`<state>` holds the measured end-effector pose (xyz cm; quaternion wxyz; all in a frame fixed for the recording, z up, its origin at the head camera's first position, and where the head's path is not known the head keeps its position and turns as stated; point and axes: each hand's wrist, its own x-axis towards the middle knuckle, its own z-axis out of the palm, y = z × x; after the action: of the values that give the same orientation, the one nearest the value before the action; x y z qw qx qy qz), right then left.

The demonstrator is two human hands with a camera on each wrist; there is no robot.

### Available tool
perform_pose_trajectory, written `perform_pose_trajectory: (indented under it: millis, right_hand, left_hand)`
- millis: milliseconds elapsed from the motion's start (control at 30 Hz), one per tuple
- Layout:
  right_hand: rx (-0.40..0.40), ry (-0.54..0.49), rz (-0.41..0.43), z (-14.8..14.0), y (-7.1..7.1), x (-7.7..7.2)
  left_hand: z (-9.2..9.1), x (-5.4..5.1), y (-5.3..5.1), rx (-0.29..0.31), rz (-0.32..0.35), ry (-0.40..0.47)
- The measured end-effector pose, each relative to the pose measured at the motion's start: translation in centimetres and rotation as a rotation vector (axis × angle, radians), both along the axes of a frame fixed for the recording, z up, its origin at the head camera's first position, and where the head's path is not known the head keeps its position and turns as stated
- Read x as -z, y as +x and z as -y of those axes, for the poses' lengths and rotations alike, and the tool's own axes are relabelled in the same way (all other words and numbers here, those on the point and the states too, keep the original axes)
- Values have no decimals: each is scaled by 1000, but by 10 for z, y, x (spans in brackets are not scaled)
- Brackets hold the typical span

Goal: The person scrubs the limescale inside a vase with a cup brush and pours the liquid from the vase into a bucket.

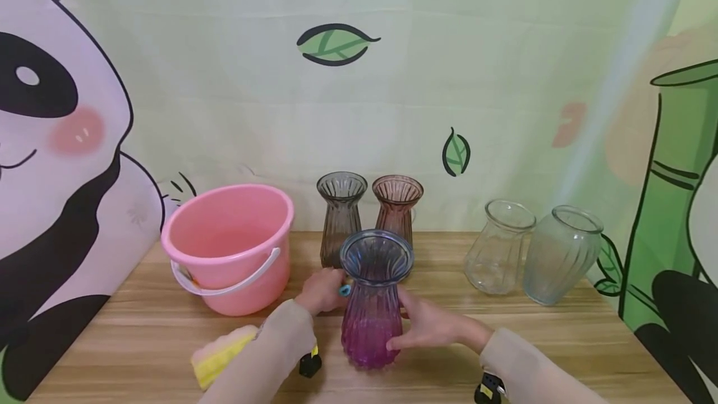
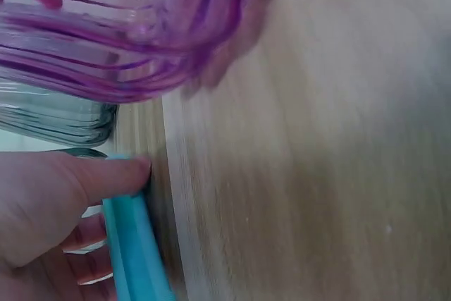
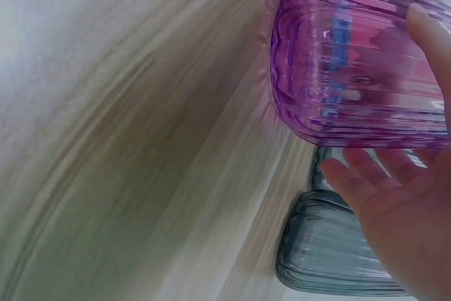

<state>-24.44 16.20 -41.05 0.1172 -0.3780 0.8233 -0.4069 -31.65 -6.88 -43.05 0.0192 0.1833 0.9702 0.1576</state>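
Observation:
A ribbed glass vase [image 1: 373, 323], blue at its flared rim and purple below, stands upright at the middle front. My right hand [image 1: 434, 324] holds its lower body, thumb on the near side and fingers around the back. In the right wrist view that hand [image 3: 412, 206] lies along the vase [image 3: 359, 68]. To the left of the vase, my left hand [image 1: 322, 292] grips a turquoise handle [image 2: 134, 244]; whatever the handle belongs to is hidden. In the left wrist view the thumb of the left hand [image 2: 49, 202] presses on this handle.
Left stands a pink bucket [image 1: 241, 288] with a white handle. A yellow and white sponge [image 1: 221, 354] lies beside my left sleeve. Behind are a grey vase [image 1: 339, 223] and a reddish-brown vase [image 1: 397, 204]. Two clear vases [image 1: 493, 260] [image 1: 561, 260] stand right.

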Motion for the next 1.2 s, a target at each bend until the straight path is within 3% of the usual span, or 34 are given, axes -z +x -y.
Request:
perform_pose_trajectory:
  millis: [133, 233, 400, 533, 667, 800, 1033, 1200]
  right_hand:
    - [18, -1, 24, 1, 1, -1]
    - [27, -12, 41, 1, 1, 0]
    - [30, -25, 59, 0, 0, 2]
    - [31, -37, 74, 0, -1, 4]
    - [41, -47, 97, 0, -2, 7]
    - [52, -40, 108, 1, -2, 9]
    - [68, -48, 127, 3, 0, 10]
    - [56, -78, 146, 3, 0, 11]
  left_hand:
    - [2, -3, 2, 29, 7, 34]
    - [3, -13, 5, 59, 12, 52]
    - [5, -43, 10, 67, 9, 66]
    - [9, -71, 16, 66, -46, 157]
    - [17, -97, 23, 20, -60, 371]
    - [31, -119, 32, -46, 14, 610]
    - [55, -147, 46, -35, 124, 1078]
    - [70, -162, 57, -81, 81, 1394]
